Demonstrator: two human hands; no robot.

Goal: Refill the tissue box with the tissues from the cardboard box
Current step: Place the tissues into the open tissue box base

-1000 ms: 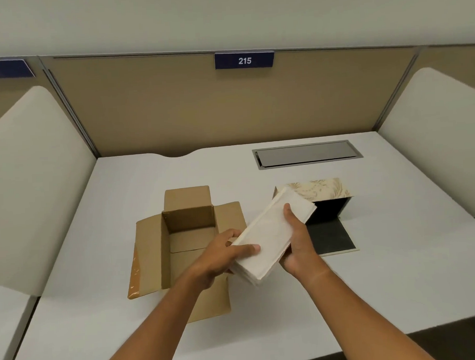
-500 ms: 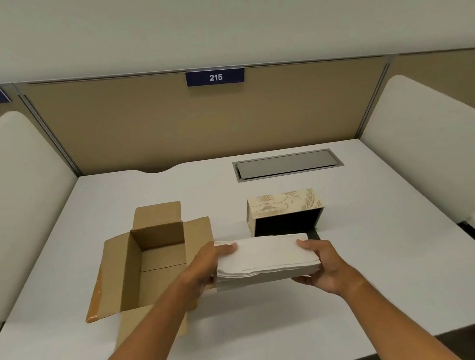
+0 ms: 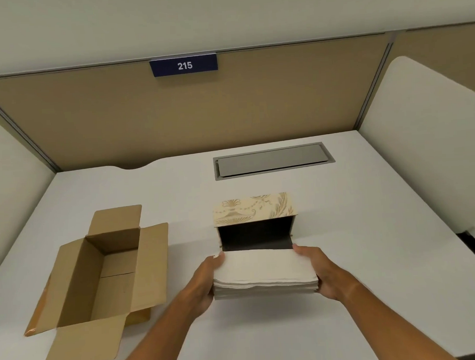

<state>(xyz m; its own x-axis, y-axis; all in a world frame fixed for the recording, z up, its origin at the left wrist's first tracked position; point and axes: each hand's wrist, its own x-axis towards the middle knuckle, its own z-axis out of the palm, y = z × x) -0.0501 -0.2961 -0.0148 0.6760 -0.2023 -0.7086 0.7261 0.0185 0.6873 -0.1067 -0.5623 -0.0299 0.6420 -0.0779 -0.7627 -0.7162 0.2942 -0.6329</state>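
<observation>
Head camera, at the desk [image 3: 370, 255] under number plate 215 [image 3: 183, 65]. Grips the stack of tissues [image 3: 264, 268] by its two short ends, left hand [image 3: 205, 282] curled round one end, right hand [image 3: 320, 274] round the other, thumbs on top. Holds it level, just in front of the dark open side of the tissue box [image 3: 254, 209], far edge almost at the opening's lower lip; cannot tell whether touching. Has swung it, within a second, from a slant above the gap between the two boxes to square with the opening, and brought it closer to the mouth. Leaves the cardboard box [image 3: 109, 267] on the left, flaps spread, nothing visible inside. Means, probably, carry done and insertion about to start: stack close to the opening's width, aligned, ready to slide in. Calls next for a straight push away from the body, keeping the sheets squeezed flat so the lower layers, already uneven at the near edge, do not catch on the lip or fan out. May shove the light tissue box back toward the cable hatch [image 3: 271, 160], with no hand free to brace it.
</observation>
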